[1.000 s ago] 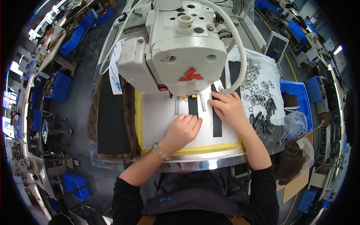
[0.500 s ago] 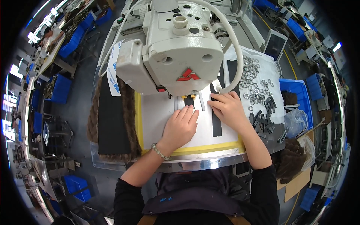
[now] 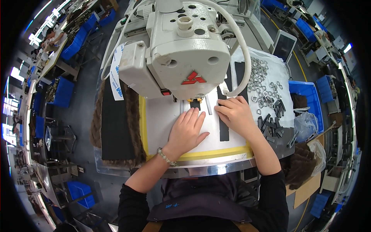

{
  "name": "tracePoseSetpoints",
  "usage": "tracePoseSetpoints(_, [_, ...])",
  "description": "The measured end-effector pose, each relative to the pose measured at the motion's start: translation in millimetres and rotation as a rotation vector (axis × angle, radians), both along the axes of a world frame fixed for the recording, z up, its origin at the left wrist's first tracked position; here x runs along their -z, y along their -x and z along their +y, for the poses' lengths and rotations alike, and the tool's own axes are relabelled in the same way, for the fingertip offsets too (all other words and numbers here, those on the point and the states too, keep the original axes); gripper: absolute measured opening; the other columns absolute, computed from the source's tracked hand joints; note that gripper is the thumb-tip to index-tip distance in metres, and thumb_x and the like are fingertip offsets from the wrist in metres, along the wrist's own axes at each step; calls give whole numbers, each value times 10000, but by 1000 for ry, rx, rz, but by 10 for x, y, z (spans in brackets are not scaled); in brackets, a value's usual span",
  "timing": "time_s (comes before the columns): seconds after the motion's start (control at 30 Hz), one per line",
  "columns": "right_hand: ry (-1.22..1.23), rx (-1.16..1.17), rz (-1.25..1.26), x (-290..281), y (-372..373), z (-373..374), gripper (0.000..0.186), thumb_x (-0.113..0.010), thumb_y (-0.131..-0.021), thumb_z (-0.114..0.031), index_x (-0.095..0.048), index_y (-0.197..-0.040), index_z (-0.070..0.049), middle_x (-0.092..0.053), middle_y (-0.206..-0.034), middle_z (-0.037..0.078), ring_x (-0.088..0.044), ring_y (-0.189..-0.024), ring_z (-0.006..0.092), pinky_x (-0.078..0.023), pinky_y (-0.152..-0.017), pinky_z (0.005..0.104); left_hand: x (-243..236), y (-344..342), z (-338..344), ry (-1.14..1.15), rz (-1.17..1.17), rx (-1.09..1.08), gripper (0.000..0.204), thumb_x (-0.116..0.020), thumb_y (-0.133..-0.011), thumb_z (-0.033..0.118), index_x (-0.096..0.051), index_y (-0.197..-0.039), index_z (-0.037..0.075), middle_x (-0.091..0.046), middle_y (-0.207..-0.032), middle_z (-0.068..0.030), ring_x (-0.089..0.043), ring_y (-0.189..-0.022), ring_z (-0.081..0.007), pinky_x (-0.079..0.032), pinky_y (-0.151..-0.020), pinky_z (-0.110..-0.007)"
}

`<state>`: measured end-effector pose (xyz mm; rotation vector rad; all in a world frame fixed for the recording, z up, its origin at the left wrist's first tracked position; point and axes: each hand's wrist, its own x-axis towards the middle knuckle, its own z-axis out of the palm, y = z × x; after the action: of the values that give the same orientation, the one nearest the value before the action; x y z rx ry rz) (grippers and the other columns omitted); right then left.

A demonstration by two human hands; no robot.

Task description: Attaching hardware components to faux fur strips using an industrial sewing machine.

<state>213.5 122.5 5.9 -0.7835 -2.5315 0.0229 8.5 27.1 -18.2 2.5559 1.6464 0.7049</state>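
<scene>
Under the head of a large white sewing machine [image 3: 191,58], a short black strip [image 3: 195,104] lies at the yellow-edged clamp. My left hand [image 3: 187,130] rests flat on the white work plate [image 3: 162,133], its fingertips at the near end of that strip and its thumb spread to the right. A longer black strip [image 3: 223,129] lies flat to the right. My right hand [image 3: 234,114] lies over that strip's right edge, fingers stretched out and pointing left, and does not lift it. Between the hands is a narrow grey bar [image 3: 209,105].
Many metal rings [image 3: 259,79] lie on a white cloth at the right, above a heap of short black strips [image 3: 273,123]. Brown fur pieces with a black band [image 3: 114,127] hang at the left. A blue bin [image 3: 315,102] and a tablet screen [image 3: 283,45] stand at the right.
My left thumb has swung out to the right, away from the fingers. My right hand has hardly moved. At the far left, a person at a bench has come more into view.
</scene>
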Motion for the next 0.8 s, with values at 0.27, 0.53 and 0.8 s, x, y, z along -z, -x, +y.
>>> tracePoseSetpoints(0.27, [-7, 1, 25, 2, 21, -8, 132, -725, -758, -118, -674, -878, -100, -674, -953, -2, -607, -836, 166, -440, -785, 327, 26, 9, 56, 34, -20, -17, 705, -703, -801, 439, -511, -1299, -21, -512, -1322, -255, -488, -1250, -380, -373, -1061, -480])
tracePoseSetpoints(0.53, [-1, 6, 33, -5, 25, 2, 151, -724, -752, -119, -681, -896, -101, -674, -952, -4, -603, -832, 165, -437, -774, 323, 28, 41, 120, 51, -43, -9, 764, -718, -775, 475, -500, -1312, -22, -477, -1354, -262, -462, -1272, -386, -348, -1081, -489])
tracePoseSetpoints(0.8, [17, 2, 17, -15, 16, -2, 158, -719, -761, -130, -688, -913, -103, -675, -963, 2, -601, -859, 165, -433, -782, 325, 26, 46, 127, 62, -33, -14, 771, -705, -785, 491, -494, -1317, -25, -475, -1356, -259, -456, -1277, -384, -338, -1091, -480])
